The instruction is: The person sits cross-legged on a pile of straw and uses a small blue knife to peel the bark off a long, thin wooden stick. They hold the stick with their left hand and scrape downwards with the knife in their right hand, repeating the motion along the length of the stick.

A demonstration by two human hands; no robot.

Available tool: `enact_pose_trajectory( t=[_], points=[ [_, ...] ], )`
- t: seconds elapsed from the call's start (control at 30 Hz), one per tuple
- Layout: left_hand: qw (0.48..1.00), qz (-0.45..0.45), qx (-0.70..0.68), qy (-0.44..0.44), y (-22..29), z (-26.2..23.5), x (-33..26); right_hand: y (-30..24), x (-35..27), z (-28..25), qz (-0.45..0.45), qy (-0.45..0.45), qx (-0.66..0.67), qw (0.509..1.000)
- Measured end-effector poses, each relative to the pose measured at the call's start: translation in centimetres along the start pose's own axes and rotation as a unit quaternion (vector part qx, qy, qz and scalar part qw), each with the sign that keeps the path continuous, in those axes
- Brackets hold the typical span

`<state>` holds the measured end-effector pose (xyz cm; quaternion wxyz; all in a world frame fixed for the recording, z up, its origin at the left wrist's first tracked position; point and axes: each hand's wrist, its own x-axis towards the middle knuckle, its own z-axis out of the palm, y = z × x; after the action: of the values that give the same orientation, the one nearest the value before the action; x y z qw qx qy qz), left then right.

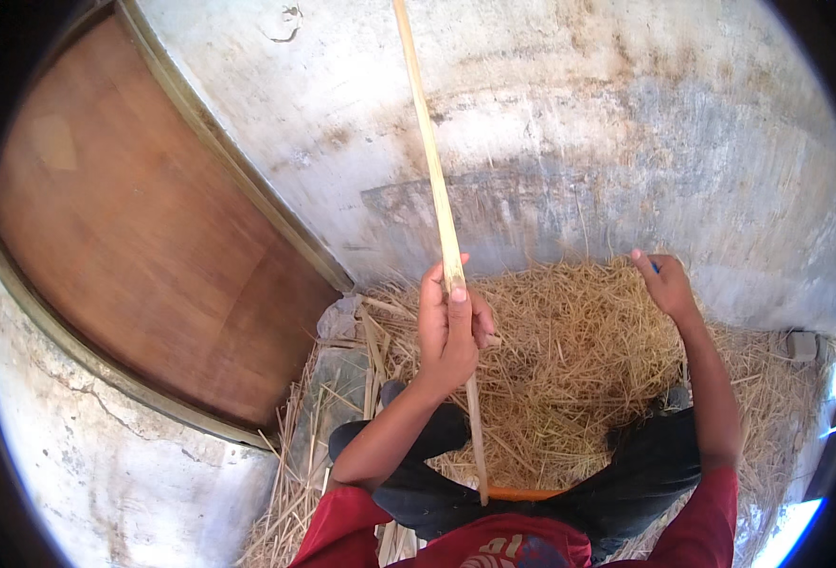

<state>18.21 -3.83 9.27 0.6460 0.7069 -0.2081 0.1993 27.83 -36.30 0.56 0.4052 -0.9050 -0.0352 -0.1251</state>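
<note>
A long, pale bamboo strip [434,161] runs from the top of the picture down to my lap, its lower end by my waist. My left hand [451,327] is wrapped round it at mid-length, the thumb lying along the strip. Off to the right, my right hand [666,284] is closed, held away from the strip above the shavings. A small bit of blue [656,268] shows at its fingers; the rest of that thing is hidden in the hand.
Thin straw-coloured shavings [569,369] lie heaped between my legs and up to the stained wall [626,161]. Several loose strips [290,483] lie at my left, below a brown wooden door [153,227]. Something orange [522,493] lies across my lap. A small grey block [801,346] stands at the right.
</note>
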Motion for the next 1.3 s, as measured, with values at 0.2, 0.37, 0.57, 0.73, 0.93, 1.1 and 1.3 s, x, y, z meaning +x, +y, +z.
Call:
enact_pose_trajectory(
  t=[0.2, 0.37, 0.57, 0.73, 0.93, 1.1, 1.3],
  points=[
    [1.0, 0.017, -0.009, 0.002, -1.2, 0.3, 0.3, -1.3, -0.9, 0.6, -0.003, -0.036, -0.033, 0.999],
    [1.0, 0.014, -0.018, -0.015, -3.3, 0.5, -0.3, -1.6, -1.3, 1.1, -0.013, -0.044, -0.058, 0.997],
    [0.998, 0.0, -0.054, -0.01, -5.3, 0.5, -0.9, -2.6, -2.0, 1.5, -0.039, -0.059, -0.049, 0.996],
    [0.995, -0.007, -0.081, -0.051, -4.7, 0.1, -1.6, -4.2, -3.1, 1.4, -0.071, -0.045, 0.012, 0.996],
    [0.969, -0.116, 0.043, -0.213, 2.9, -0.6, -0.1, -7.3, -5.5, -0.1, -0.196, 0.007, 0.092, 0.976],
    [0.969, -0.082, 0.083, -0.219, 4.2, -0.8, -1.8, -9.1, -6.4, -0.5, -0.276, 0.018, 0.096, 0.956],
    [0.969, -0.064, 0.111, -0.211, 8.0, -0.3, 2.3, -9.4, -6.9, -0.9, -0.325, 0.038, 0.1, 0.94]
  ],
)
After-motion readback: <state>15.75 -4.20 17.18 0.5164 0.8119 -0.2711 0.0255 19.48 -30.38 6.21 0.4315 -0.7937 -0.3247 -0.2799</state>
